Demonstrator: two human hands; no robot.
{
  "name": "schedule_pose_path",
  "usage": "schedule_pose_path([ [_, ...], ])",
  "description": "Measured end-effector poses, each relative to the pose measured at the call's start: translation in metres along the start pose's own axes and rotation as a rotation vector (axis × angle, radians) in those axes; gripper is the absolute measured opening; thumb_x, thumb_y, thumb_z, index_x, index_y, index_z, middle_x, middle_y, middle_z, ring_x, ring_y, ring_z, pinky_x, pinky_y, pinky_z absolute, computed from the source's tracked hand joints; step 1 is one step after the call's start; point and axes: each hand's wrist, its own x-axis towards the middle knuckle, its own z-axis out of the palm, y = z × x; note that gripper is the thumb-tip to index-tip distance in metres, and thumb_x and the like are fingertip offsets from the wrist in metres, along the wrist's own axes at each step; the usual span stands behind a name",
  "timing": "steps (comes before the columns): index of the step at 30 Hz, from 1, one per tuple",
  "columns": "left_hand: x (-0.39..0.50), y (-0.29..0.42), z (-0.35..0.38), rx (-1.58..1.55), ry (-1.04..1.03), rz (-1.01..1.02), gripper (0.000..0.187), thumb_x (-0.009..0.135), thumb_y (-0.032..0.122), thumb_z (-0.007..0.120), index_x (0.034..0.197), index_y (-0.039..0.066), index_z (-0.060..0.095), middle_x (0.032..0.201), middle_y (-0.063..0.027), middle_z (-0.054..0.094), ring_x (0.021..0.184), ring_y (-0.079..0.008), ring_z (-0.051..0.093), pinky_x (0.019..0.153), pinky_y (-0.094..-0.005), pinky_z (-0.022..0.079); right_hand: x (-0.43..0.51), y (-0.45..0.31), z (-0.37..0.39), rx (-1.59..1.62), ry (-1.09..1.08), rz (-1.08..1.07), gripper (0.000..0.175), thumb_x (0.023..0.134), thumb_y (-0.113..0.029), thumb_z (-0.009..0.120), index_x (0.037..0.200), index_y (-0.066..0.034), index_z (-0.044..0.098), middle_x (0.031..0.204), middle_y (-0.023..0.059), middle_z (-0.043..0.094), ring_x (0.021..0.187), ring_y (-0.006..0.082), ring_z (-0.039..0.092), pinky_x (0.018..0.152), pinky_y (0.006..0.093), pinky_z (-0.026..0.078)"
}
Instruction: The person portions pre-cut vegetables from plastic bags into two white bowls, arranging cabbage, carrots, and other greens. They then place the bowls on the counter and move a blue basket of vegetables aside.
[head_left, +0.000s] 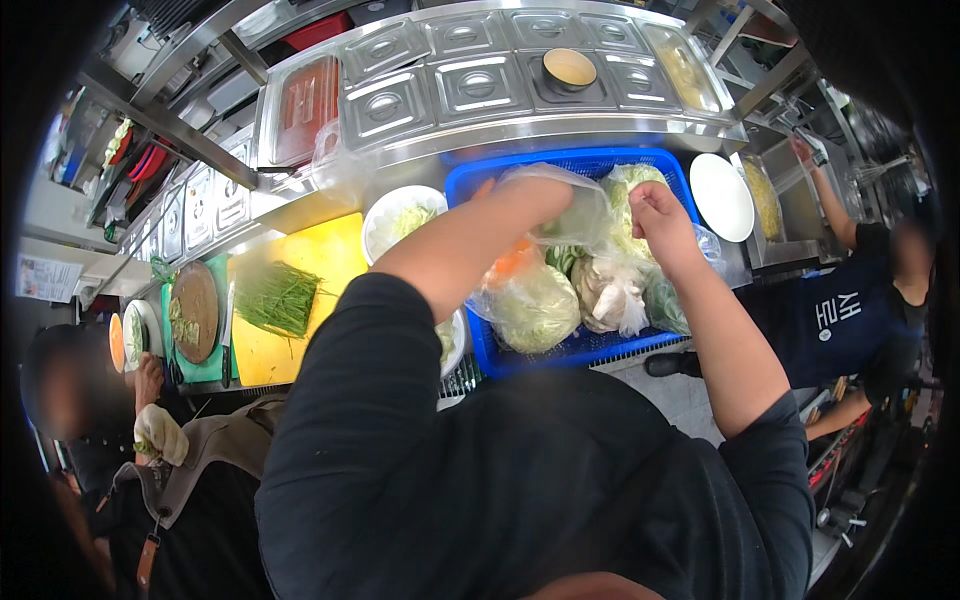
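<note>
My left hand (544, 199) is over a blue plastic basket (566, 364), against a clear plastic bag (592, 214) with something pale green in it. My forearm and the film hide most of its fingers. To the right, my right hand (658, 217) has curled fingers in front of a bagged napa cabbage (626, 184); whether it pinches any film is unclear. Also in the basket are a wrapped round cabbage (536, 311), an orange vegetable (510, 259) in plastic, dark green vegetables (562, 259) and bagged pale mushrooms (609, 292).
Lidded steel pans (480, 82) line the counter behind, a bowl (570, 69) on one. Left are a white bowl of shredded vegetable (409, 217), a yellow cutting board (337, 240) with chives and a knife (227, 330). A white plate (721, 196) stands right. Co-workers flank me.
</note>
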Motion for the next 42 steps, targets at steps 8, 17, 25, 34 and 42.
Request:
schedule_pose_path([
  [8,-0.039,-0.003,-0.015,0.378,0.178,0.258,0.038,0.095,0.016,0.062,0.131,0.007,0.071,0.125,-0.0242,0.072,0.113,-0.0371,0.072,0.099,-0.0447,0.056,-0.034,-0.025,-0.016,0.065,-0.043,-0.06,0.015,0.104,-0.012,0.063,0.118,-0.0048,0.062,0.079,-0.0021,0.057,0.072,0.0082,0.056,0.068,0.0242,0.047],
  [17,-0.039,0.013,-0.037,0.307,0.038,0.178,0.028,0.096,0.02,0.06,0.108,0.006,0.081,0.108,-0.0189,0.078,0.097,-0.0313,0.076,0.088,-0.0437,0.058,-0.097,-0.009,-0.114,0.177,-0.036,-0.02,0.019,0.106,-0.011,0.06,0.124,-0.0072,0.063,0.088,-0.0021,0.059,0.079,0.0087,0.057,0.074,0.0253,0.049],
  [25,-0.054,-0.014,-0.028,0.116,0.28,0.088,0.027,0.084,0.012,0.076,0.11,0.011,0.08,0.104,-0.0192,0.076,0.092,-0.0393,0.073,0.084,-0.0459,0.058,-0.099,0.036,-0.209,0.366,-0.084,-0.024,0.015,0.107,-0.011,0.059,0.121,-0.0063,0.063,0.086,-0.002,0.06,0.078,0.0093,0.058,0.077,0.0261,0.049],
  [34,-0.162,-0.057,-0.091,-0.166,0.489,-0.178,0.022,0.087,0.02,0.083,0.106,0.009,0.08,0.095,-0.0122,0.078,0.084,-0.0237,0.074,0.078,-0.0345,0.057,-0.096,0.061,-0.252,0.42,-0.092,-0.081,0.019,0.108,-0.013,0.06,0.126,-0.0064,0.061,0.087,-0.0031,0.054,0.08,0.0086,0.053,0.079,0.0251,0.047],
  [42,-0.175,-0.157,0.006,0.158,0.186,-0.246,0.022,0.093,0.027,0.07,0.106,0.011,0.079,0.103,-0.017,0.076,0.099,-0.0377,0.071,0.09,-0.0475,0.054,-0.116,0.045,-0.241,0.284,0.0,-0.004,0.019,0.109,-0.014,0.059,0.127,-0.0065,0.061,0.087,-0.0036,0.054,0.079,0.0075,0.054,0.078,0.0239,0.048],
])
